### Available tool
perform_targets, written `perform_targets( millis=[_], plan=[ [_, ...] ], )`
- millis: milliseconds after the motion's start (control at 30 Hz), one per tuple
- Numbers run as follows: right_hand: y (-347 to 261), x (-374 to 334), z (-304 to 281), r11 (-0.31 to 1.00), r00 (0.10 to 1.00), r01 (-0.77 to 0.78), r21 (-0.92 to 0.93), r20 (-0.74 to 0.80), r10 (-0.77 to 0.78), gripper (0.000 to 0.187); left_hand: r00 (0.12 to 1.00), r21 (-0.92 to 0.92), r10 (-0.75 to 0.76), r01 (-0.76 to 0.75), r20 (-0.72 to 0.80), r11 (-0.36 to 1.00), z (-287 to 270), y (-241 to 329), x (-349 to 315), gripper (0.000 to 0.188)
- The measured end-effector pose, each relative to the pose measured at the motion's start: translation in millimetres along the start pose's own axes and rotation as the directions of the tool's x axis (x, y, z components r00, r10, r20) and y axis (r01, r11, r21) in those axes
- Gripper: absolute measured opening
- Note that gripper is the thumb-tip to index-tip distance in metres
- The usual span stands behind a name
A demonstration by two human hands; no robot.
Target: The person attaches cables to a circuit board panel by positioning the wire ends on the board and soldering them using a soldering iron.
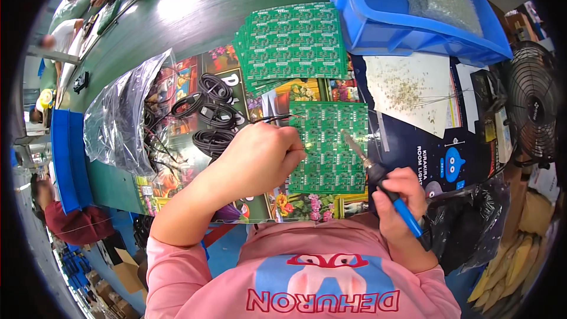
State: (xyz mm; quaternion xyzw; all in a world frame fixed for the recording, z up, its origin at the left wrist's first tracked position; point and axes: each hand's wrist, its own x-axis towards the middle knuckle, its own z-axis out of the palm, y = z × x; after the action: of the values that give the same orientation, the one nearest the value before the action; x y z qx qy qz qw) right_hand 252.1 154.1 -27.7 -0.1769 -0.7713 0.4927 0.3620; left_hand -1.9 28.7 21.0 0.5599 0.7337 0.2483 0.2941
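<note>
- Nearest: the wearer's pink shirt (301,295), drawn up close to the near edge of the bench (218,6), presumably to keep both hands within easy reach.
- At the bench's left edge: a blue tray (69,159), set beyond the crowded middle, perhaps to leave that clear for handling.
- Right of it: a clear plastic bag (115,121), its mouth turned toward coiled black cables (218,115). The coils appear bundled to prevent tangling, and lie on the left hand's side, probably for short reach.
- Left hand (269,150): fingers curled in, closed narrow beside the green circuit panel (328,168). Whether the fingertips pinch anything cannot be told. Just above the hand, a black lead (276,119) extends its thin ends over the panel's far left corner.
- The panel lies flat near the middle of the bench's near edge, directly before the wearer, likely for a level, close view.
- Beyond it, toward the far edge: a stack of similar panels (295,41), slightly fanned at its left.
- Right hand (404,198): closed around the handle of a soldering iron (407,215), behind the metal part, seemingly to keep fingers off the heat. The tip slants over the panel; contact cannot be confirmed.
- Farther right: speckled white paper (407,91), apparently catching debris.
</note>
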Motion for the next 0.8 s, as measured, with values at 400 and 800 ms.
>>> perform_targets(
  millis=[400, 800],
  plan=[
    [4, 13, 29, 0.996, 0.998, -0.026, 0.084, 0.065, 0.021, 0.028, 0.996, 0.171, -0.085, 0.084, 0.002, 0.982, 1, -14, 18, 0.012],
    [3, 19, 32, 0.996, 0.99, -0.072, 0.056, 0.128, 0.064, 0.027, 0.993, 0.159, -0.111, 0.118, -0.052, 0.98, 7, -18, 20, 0.011]
  ],
)
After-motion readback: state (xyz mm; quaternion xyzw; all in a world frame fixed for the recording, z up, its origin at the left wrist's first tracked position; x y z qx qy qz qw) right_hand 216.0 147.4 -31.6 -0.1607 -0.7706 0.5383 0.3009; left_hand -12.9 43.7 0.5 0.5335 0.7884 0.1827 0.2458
